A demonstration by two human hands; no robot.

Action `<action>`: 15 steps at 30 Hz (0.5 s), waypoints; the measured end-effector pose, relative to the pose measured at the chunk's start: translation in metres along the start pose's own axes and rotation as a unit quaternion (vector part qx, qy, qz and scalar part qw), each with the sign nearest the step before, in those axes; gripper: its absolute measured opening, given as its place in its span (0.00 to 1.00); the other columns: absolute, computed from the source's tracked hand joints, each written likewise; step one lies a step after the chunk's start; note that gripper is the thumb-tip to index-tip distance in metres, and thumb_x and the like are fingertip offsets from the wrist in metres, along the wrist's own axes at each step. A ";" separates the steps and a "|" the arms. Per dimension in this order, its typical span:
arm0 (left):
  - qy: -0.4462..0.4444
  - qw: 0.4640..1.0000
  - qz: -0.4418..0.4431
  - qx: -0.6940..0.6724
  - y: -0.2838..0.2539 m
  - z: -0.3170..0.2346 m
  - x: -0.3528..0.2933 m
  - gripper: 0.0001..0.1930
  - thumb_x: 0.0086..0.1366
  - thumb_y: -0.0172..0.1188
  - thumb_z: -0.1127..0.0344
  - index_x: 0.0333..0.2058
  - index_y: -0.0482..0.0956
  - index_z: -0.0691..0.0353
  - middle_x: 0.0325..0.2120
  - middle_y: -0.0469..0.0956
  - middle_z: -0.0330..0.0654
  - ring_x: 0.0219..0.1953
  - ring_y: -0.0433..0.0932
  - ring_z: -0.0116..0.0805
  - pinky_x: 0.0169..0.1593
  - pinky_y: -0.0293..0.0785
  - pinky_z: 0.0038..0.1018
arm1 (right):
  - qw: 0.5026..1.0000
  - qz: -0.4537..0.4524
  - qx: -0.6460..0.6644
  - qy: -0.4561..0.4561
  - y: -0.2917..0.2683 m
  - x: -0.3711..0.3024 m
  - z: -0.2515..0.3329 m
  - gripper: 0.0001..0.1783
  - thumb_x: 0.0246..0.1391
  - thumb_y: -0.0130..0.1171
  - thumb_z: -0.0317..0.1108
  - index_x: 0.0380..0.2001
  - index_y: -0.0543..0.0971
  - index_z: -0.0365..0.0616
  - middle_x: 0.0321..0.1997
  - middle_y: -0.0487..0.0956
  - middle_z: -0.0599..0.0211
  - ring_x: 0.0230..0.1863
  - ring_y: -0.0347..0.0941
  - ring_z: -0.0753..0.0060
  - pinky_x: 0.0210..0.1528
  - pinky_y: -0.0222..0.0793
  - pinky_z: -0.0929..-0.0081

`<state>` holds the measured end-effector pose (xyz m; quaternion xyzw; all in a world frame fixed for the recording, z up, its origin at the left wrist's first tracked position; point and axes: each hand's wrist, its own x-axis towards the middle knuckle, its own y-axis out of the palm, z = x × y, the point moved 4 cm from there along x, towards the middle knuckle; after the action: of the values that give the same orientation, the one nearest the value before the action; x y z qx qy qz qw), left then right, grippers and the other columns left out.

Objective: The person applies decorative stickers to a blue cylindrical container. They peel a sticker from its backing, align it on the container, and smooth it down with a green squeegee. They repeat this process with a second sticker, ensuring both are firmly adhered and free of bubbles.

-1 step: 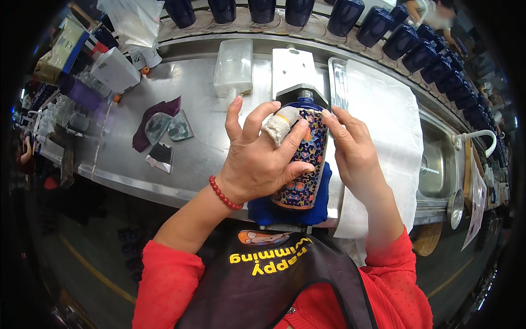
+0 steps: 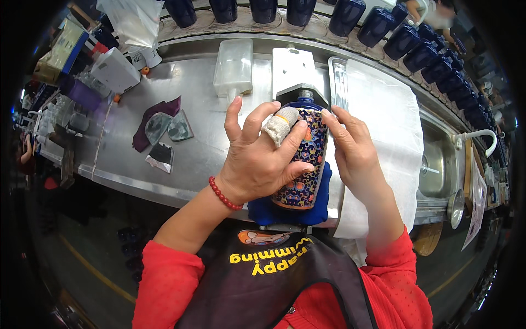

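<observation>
Below me a dark blue bottle [image 2: 308, 183] with a colourful floral pattern lies tilted on a blue cloth [image 2: 322, 205], its neck pointing away toward a grey angular holder [image 2: 298, 89]. My left hand [image 2: 255, 164] rests on the bottle's left side, fingers spread, with index fingertip and thumb on the pattern. A whitish knit cover [image 2: 280, 127] with a yellow band wraps its middle finger. My right hand [image 2: 355, 151] lies along the bottle's upper right edge, fingers stretched and fingertips touching it near the shoulder. Its thumb is mostly hidden.
A metal worktop [image 2: 192, 82] holds a clear bottle-shaped container [image 2: 234, 68], a purple cloth [image 2: 143, 129] and dark sheet pieces [image 2: 161, 156]. White sheeting [image 2: 378, 120] covers the right side, beside a sink [image 2: 441, 159]. Several blue bottles [image 2: 347, 17] line the far conveyor.
The blue bottles along the far conveyor have shifted slightly to the right. My hands and the patterned bottle look unmoved.
</observation>
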<state>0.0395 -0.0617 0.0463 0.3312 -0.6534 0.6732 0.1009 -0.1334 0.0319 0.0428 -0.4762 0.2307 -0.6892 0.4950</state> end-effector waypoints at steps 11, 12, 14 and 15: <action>0.003 1.000 -0.016 -0.007 -0.001 -0.002 0.001 0.29 0.65 0.56 0.37 0.49 0.84 0.56 0.47 0.82 0.39 0.64 0.62 0.44 0.71 0.36 0.64 | 1.000 0.000 -0.008 -0.012 0.001 0.005 0.001 0.39 0.46 0.53 0.10 0.64 0.74 0.45 0.63 0.71 0.43 0.59 0.70 0.40 0.61 0.70 0.54; 0.002 1.000 -0.016 -0.010 -0.001 -0.002 0.002 0.29 0.65 0.56 0.37 0.49 0.84 0.55 0.47 0.82 0.39 0.64 0.62 0.44 0.71 0.36 0.65 | 1.000 -0.001 -0.008 -0.014 0.001 0.005 0.001 0.39 0.46 0.53 0.10 0.64 0.74 0.45 0.63 0.71 0.43 0.60 0.70 0.40 0.61 0.70 0.54; 0.004 1.000 -0.020 -0.009 -0.001 -0.002 0.002 0.29 0.65 0.56 0.37 0.49 0.84 0.55 0.46 0.82 0.40 0.64 0.62 0.44 0.71 0.36 0.65 | 1.000 -0.003 -0.006 -0.015 0.002 0.005 0.001 0.39 0.46 0.53 0.10 0.64 0.74 0.45 0.63 0.71 0.43 0.60 0.70 0.40 0.61 0.70 0.54; 0.008 1.000 -0.024 -0.005 0.000 -0.003 0.002 0.29 0.65 0.56 0.37 0.49 0.84 0.55 0.46 0.82 0.40 0.64 0.62 0.44 0.71 0.36 0.65 | 1.000 -0.005 -0.007 -0.015 0.002 0.005 0.001 0.39 0.45 0.53 0.10 0.64 0.74 0.46 0.63 0.71 0.43 0.60 0.70 0.39 0.61 0.70 0.54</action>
<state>0.0369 -0.0597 0.0480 0.3405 -0.6481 0.6698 0.1237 -0.1320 0.0264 0.0439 -0.4914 0.2259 -0.6823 0.4919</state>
